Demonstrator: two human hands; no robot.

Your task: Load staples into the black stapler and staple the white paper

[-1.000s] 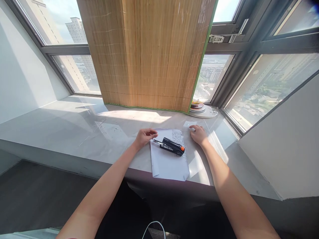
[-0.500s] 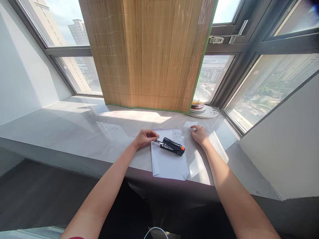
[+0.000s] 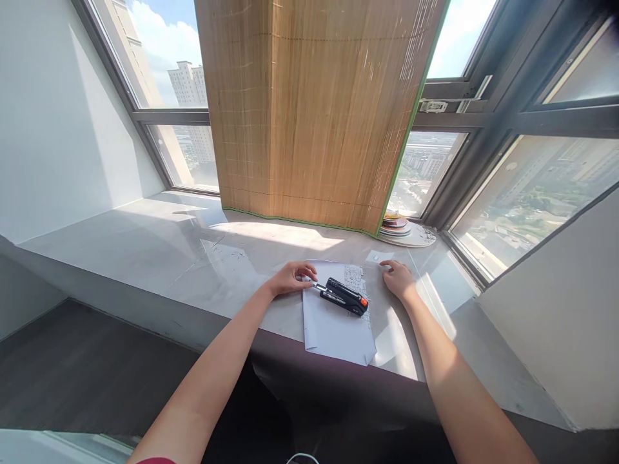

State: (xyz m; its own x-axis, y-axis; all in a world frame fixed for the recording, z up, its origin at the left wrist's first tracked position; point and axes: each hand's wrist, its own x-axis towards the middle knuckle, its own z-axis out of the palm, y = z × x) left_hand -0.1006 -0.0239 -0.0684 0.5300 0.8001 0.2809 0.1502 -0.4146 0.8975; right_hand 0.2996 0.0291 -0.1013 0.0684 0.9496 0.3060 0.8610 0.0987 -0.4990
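A black stapler [image 3: 346,297] with an orange end lies on white sheets of paper [image 3: 336,328] on a grey sill [image 3: 159,251]. My left hand [image 3: 292,277] rests at the paper's top left corner, its fingertips pinched at the stapler's metal front tip. My right hand [image 3: 399,278] lies flat on the paper's top right part, fingers spread a little, holding nothing. The upper right of the paper bears small print.
A bamboo blind [image 3: 314,109] hangs against the window behind the paper. A stack of plates [image 3: 403,229] sits at the back right by the window frame. A white wall [image 3: 551,322] closes the right side. The sill's front edge drops to a dark floor [image 3: 87,374].
The camera has tilted and shifted, so the scene sits lower and further right. My left fingers have closed in on the stapler's front tip. My right hand stays on the paper.
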